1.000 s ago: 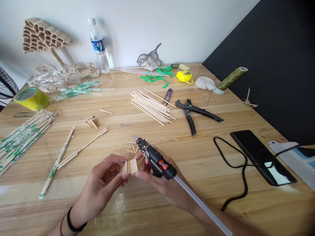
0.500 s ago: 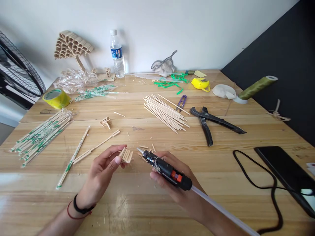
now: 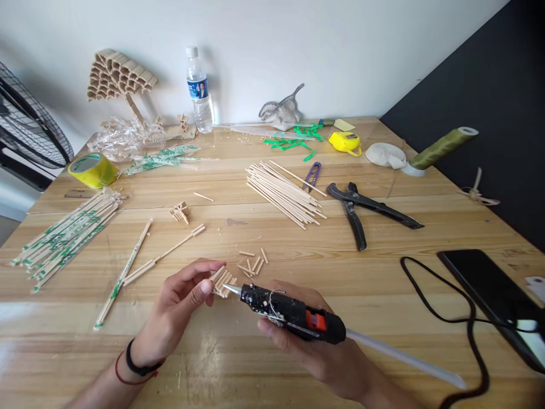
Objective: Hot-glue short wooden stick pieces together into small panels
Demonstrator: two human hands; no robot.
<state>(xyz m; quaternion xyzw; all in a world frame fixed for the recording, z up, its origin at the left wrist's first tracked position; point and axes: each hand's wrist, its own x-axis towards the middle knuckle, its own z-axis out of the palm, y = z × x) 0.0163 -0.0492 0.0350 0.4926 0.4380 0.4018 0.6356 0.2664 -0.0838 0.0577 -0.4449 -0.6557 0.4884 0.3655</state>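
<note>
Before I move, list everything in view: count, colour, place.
glue gun: one, black, right hand
glue stick: one, translucent, gun's rear
stick piece: one, pale, left hand
short sticks: several, pale, centre
long sticks: many, pale, centre
wrapped sticks: many, white-green, left
tree-like model: one, tan, back left
bottle: one, clear, back
tape roll: one, yellow, left
tape measure: one, yellow, back
cutter: one, black, right
cable: one, black, right
fan: one, black, far left
left hand: one, black and red bands, front
right hand: one, bare, front
</note>
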